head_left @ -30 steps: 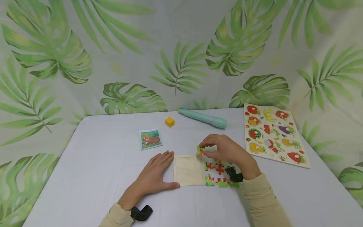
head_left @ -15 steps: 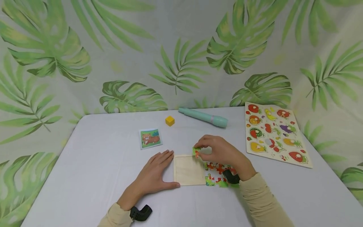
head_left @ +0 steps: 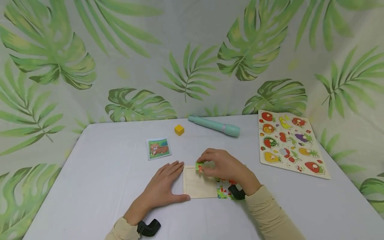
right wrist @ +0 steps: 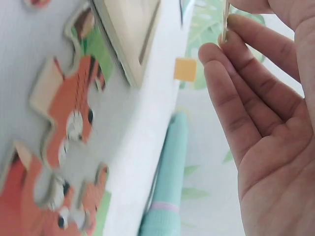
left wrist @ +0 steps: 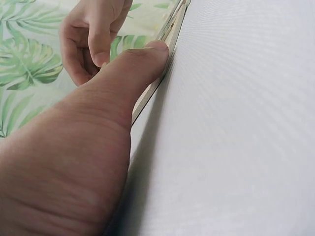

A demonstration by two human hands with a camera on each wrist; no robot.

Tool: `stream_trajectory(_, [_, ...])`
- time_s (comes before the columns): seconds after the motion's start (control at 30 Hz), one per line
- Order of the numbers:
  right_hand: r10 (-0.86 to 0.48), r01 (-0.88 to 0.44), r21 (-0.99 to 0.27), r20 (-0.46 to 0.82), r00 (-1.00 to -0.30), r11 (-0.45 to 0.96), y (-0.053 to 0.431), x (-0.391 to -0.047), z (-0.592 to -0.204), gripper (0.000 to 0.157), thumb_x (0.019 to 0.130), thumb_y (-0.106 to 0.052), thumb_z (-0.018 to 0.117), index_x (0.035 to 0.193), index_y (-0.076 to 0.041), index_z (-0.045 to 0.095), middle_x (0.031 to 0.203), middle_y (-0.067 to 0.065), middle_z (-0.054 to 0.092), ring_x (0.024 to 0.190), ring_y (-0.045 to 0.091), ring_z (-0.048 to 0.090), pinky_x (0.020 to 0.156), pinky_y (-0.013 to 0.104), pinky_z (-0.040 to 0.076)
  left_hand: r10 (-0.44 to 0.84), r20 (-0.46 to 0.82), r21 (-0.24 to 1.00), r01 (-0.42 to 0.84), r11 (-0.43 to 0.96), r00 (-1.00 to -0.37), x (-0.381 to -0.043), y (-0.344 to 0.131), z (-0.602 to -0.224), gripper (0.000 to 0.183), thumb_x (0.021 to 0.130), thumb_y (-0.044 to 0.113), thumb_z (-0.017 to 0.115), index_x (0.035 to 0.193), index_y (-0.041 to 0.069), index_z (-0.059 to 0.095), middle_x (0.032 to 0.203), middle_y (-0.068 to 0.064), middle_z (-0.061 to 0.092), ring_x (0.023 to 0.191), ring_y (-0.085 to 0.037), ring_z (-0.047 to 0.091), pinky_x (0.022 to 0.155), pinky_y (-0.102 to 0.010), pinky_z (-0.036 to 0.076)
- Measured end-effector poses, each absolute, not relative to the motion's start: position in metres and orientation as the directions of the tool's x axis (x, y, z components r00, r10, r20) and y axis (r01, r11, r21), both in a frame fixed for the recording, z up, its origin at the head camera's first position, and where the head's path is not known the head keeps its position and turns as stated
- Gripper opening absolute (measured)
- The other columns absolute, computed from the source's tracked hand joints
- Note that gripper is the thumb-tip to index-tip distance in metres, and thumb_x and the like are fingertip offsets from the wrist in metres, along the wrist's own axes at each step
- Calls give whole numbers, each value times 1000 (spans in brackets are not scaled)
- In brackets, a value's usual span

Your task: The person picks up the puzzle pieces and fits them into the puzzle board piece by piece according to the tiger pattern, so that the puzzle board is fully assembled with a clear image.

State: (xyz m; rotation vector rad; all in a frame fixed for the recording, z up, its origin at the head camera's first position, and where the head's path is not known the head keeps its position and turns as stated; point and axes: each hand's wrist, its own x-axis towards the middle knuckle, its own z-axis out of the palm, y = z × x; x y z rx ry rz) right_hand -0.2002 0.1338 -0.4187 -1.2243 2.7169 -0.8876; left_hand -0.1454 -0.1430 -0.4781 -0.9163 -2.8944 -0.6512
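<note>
My left hand (head_left: 162,186) lies flat on the cloth, fingers extended along the left side of a square wooden puzzle tray (head_left: 199,188). Its thumb touches the tray's near edge, as the left wrist view also shows. Between thumb and fingertips, my right hand (head_left: 226,166) pinches a green and orange jigsaw piece (head_left: 198,167) over the tray's far part. The right wrist view shows that piece (right wrist: 225,22) only edge-on. Loose jigsaw pieces (head_left: 222,191), orange, red and green, lie right of the tray, partly hidden under the right hand and wrist.
A bear picture card (head_left: 159,148) lies beyond the left hand. Behind the tray are a yellow cube (head_left: 179,130) and a turquoise tube with a flared end (head_left: 216,126). The fruit puzzle board (head_left: 292,146) occupies the right side, near the leaf-print curtain (head_left: 189,76).
My right hand has carried the pinched jigsaw piece leftward, from beyond the tray's far right corner to over its far part. The left hand has stayed in place.
</note>
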Motion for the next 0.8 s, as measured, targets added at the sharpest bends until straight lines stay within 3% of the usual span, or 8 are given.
stream_trajectory(0.27, [-704, -683, -474, 167, -690, 556, 116, -198, -425, 25, 90, -14, 74, 114, -14, 78, 110, -5, 71, 99, 13, 68, 88, 30, 59, 540, 166, 378, 559, 738, -825, -146, -144, -479, 109, 80, 79, 68, 157, 7, 43, 164, -5, 40, 154, -25, 33, 128, -49, 25])
stream_trajectory(0.8, [-718, -697, -398, 124, -685, 596, 101, -194, -433, 21, 93, -18, 74, 112, -13, 79, 111, -3, 72, 105, 13, 68, 95, 33, 58, 534, 181, 400, 558, 727, -826, -146, -145, -480, 104, 79, 80, 69, 154, 11, 49, 160, -4, 46, 151, -24, 39, 127, -48, 25])
